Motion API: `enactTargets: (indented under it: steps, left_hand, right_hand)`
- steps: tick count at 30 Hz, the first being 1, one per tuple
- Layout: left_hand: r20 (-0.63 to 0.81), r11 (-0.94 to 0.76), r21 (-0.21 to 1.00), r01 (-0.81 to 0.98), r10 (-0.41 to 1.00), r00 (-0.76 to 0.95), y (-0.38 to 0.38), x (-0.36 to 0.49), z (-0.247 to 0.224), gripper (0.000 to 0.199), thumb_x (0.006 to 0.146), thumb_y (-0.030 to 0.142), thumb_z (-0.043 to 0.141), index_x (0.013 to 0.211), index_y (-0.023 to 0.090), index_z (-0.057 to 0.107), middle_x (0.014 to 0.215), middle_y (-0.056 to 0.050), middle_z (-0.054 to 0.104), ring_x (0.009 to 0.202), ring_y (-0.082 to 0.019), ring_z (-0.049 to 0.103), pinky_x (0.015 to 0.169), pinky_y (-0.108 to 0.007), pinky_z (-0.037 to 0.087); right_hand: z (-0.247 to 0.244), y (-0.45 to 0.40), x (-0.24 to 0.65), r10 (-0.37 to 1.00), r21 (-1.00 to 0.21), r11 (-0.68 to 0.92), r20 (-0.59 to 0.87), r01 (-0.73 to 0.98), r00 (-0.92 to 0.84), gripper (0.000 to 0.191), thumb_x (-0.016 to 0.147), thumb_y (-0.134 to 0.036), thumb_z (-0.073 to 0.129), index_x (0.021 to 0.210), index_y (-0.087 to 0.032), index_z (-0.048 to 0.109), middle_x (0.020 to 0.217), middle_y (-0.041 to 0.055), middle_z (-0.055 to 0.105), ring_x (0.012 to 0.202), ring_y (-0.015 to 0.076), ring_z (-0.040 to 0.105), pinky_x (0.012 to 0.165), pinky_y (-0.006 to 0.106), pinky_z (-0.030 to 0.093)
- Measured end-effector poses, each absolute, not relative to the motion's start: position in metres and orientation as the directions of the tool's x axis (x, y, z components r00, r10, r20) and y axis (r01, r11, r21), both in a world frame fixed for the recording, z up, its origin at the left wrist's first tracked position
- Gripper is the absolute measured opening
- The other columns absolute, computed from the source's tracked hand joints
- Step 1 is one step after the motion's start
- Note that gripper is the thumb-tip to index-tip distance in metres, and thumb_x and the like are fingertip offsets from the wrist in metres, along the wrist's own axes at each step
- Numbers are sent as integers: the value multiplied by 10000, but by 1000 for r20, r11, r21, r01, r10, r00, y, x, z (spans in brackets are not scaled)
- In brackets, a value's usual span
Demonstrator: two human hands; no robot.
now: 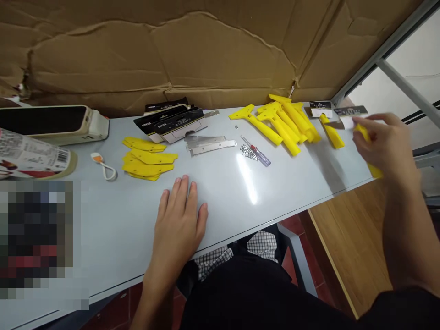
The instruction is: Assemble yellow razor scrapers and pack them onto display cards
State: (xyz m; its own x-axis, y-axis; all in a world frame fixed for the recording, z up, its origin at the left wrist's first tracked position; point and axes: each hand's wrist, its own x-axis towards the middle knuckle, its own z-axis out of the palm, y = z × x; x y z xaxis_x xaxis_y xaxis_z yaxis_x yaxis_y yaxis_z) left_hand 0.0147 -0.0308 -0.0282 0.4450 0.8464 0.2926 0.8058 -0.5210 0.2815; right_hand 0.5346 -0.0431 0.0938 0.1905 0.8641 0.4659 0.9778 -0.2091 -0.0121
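Observation:
My left hand [179, 220] lies flat on the white table [220, 197], fingers stretched out and holding nothing. At the far right my right hand [385, 142] is closed round a yellow scraper [374, 171] near the table's right end. Beside it, another yellow scraper [332, 133] lies under a black-and-white card [321, 110]. Several yellow handles [288, 121] are piled at the back right. A screwdriver [260, 156] lies by small screws [248, 152]. Metal blades [211, 144] and yellow plates [147, 158] lie beyond my left hand.
Black card packages [172, 120] stack against the cardboard wall [220, 55]. On the left are a white device [92, 124], a labelled cylinder [44, 158] and a white looped cable [105, 166]. A metal frame [405, 85] rises at the right, above a wooden surface [357, 229].

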Motion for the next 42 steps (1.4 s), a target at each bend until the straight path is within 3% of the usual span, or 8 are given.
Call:
enactTargets:
  steps: [3, 7, 13, 23, 28, 37, 40, 42]
  left_hand:
    - [310, -534, 263, 804, 836, 454, -31, 14, -29, 676, 1086, 266, 505, 1720, 102, 338, 1741, -297, 396, 1629, -464, 377, 1304, -709, 337]
    - [326, -540, 241, 806, 828, 457, -31, 15, -29, 691, 1089, 260, 503, 1731, 111, 295, 1721, -314, 420, 1616, -471, 400, 1283, -714, 369]
    - [328, -538, 238, 808, 828, 455, -32, 16, -27, 677, 1088, 257, 505, 1722, 120, 312, 1710, -309, 441, 1612, -467, 410, 1281, -712, 381]
    - [307, -533, 220, 817, 833, 460, -31, 17, -24, 588, 1088, 260, 488, 1633, 42, 442, 1685, -328, 466, 1596, -474, 435, 1285, -695, 381]
    - [300, -524, 229, 821, 840, 452, -32, 17, -24, 598, 1092, 269, 482, 1648, 53, 428, 1694, -323, 457, 1609, -464, 418, 1288, -695, 372]
    - [286, -511, 252, 822, 851, 441, -31, 17, -24, 582, 1096, 290, 464, 1620, 39, 472, 1702, -314, 452, 1612, -458, 416, 1305, -682, 357]
    - [274, -507, 253, 824, 855, 441, -31, 18, -24, 575, 1096, 296, 459, 1600, 21, 497, 1707, -313, 442, 1619, -452, 405, 1309, -674, 350]
    - [272, -500, 264, 825, 859, 434, -31, 18, -24, 572, 1096, 302, 458, 1591, 22, 511, 1711, -307, 441, 1622, -443, 403, 1313, -667, 346]
  right_hand:
    - [88, 20, 547, 878, 40, -306, 397, 951, 266, 459, 1046, -249, 635, 1452, -60, 734, 1406, 269, 667, 1139, 211, 679, 975, 349, 455]
    - [68, 77, 556, 876, 91, -368, 367, 925, 313, 478, 1113, -276, 547, 1529, -69, 659, 1442, 269, 627, 1319, 216, 581, 975, 384, 387]
    - [50, 94, 568, 936, 129, -327, 179, 936, 302, 483, 1040, -310, 610, 1478, -145, 730, 1347, 255, 705, 1139, 208, 620, 876, 375, 382]
    - [62, 89, 577, 958, 137, -270, 141, 953, 251, 499, 1042, -355, 636, 1492, -157, 723, 1280, 237, 765, 1070, 219, 607, 887, 412, 375]
    - [67, 89, 578, 964, 131, -260, 89, 957, 250, 452, 1024, -375, 664, 1361, -101, 788, 1216, 203, 795, 935, 186, 587, 873, 397, 369]
    - [67, 83, 570, 948, 145, -318, 62, 937, 312, 405, 981, -315, 705, 1347, -169, 800, 1169, 146, 807, 854, 181, 535, 786, 377, 352]
    - [72, 77, 553, 935, 133, -343, 141, 930, 325, 408, 1015, -337, 635, 1324, -132, 805, 1198, 190, 794, 878, 201, 559, 761, 391, 347]
    - [76, 73, 535, 942, 77, -291, 198, 954, 271, 364, 1005, -283, 612, 1217, -87, 833, 1083, 205, 801, 854, 207, 587, 774, 386, 371]
